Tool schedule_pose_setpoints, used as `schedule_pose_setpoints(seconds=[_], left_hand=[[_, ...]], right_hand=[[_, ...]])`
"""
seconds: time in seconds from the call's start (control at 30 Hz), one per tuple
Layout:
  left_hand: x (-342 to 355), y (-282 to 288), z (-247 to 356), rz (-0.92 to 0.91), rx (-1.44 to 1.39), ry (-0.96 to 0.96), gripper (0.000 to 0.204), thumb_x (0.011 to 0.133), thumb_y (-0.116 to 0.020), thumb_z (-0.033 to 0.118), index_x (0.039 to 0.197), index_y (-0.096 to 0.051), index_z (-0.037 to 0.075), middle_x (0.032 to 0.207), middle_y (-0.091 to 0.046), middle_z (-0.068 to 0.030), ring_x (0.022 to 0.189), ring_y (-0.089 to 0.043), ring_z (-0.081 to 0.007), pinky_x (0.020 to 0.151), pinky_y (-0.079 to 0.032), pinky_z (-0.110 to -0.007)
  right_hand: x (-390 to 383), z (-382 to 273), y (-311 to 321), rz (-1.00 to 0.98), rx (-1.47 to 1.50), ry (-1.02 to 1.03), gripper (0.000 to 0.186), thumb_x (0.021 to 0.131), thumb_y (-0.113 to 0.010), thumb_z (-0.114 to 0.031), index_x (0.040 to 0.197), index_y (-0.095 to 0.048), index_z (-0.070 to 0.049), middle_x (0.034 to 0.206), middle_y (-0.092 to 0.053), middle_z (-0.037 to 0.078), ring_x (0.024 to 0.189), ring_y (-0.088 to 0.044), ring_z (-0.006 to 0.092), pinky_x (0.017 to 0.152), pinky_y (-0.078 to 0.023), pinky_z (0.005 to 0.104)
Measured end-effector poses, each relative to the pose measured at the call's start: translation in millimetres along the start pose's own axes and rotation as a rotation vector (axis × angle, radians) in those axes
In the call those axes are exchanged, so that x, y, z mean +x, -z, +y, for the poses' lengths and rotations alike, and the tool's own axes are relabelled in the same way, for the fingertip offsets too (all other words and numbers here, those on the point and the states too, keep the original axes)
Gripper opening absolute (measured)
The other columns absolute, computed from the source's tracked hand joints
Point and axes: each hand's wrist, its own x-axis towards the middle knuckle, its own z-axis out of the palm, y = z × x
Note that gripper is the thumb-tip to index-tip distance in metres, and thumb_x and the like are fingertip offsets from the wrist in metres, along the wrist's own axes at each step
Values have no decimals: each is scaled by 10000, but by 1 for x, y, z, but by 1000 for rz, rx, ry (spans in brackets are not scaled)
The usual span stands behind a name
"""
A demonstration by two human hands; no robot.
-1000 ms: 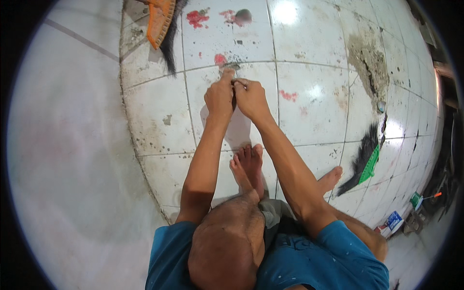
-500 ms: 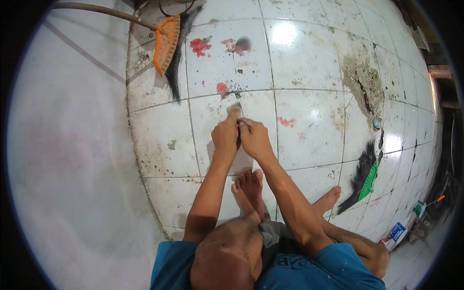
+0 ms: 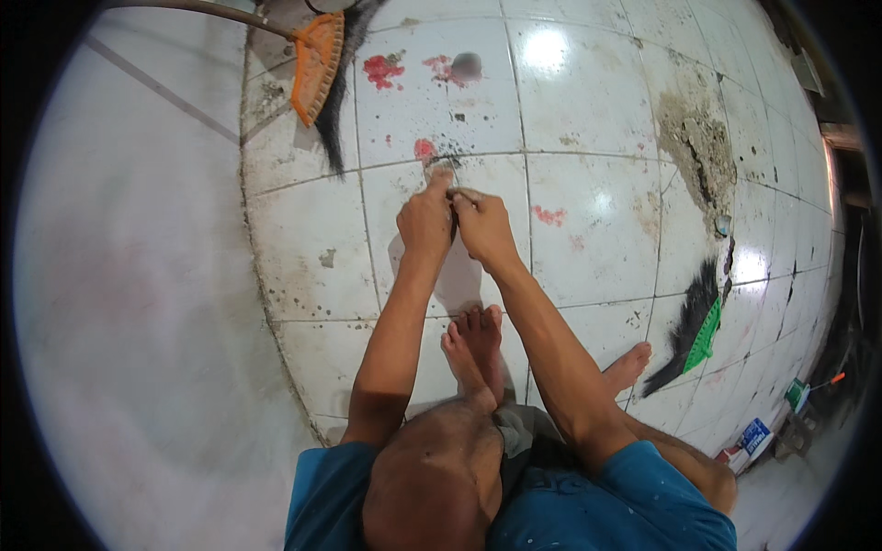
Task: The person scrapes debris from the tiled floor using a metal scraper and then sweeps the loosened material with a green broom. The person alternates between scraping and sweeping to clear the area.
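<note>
My left hand (image 3: 425,220) and my right hand (image 3: 483,228) are closed together around a small flat-bladed scraper (image 3: 449,169). Its blade points away from me and meets the white tile floor at a grout line. Most of the handle is hidden by my fingers. One left finger stretches forward along the blade. Dark crumbs and a red paint stain (image 3: 424,150) lie right by the blade's tip.
An orange broom (image 3: 319,69) stands at the far left beside the pale wall (image 3: 138,275). A green broom head (image 3: 704,337) with black bristles lies to the right. Broken tile (image 3: 696,151) exposes rough concrete. My bare foot (image 3: 478,349) is just behind my hands.
Both hands have pushed the scraper forward, away from me, up to the dark crumbs at the grout line. The view has shifted slightly.
</note>
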Motion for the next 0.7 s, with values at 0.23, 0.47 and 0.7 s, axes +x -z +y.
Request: schedule_pose_setpoints(seconds=[0.23, 0.47, 0.7], left_hand=[[-3, -11, -1, 33, -40, 22, 410, 991, -647, 155, 1390, -732, 201, 858, -777, -203, 812, -771, -439, 745, -595, -559], [-14, -18, -1, 62, -32, -58, 404, 974, -636, 97, 1358, -748, 156, 858, -784, -193, 796, -772, -422, 715, -589, -555], [-13, -12, -2, 30, 11, -51, 463, 962, -654, 99, 1413, -724, 177, 878, -785, -205, 783, -766, -425, 716, -589, -540]], right_hand=[[4, 25, -3, 45, -13, 114, 372, 1082, -555, -199, 1220, -776, 66, 818, -719, 94, 616, -582, 108, 572, -492, 315], [-3, 43, -4, 61, 83, 41, 378, 1088, -551, -218, 1248, -777, 40, 691, -606, 11, 499, -463, 90, 406, -353, 311], [-14, 11, 2, -2, 150, -108, 377, 1097, -533, -218, 1257, -773, 25, 695, -591, 5, 489, -417, 74, 394, -322, 288]])
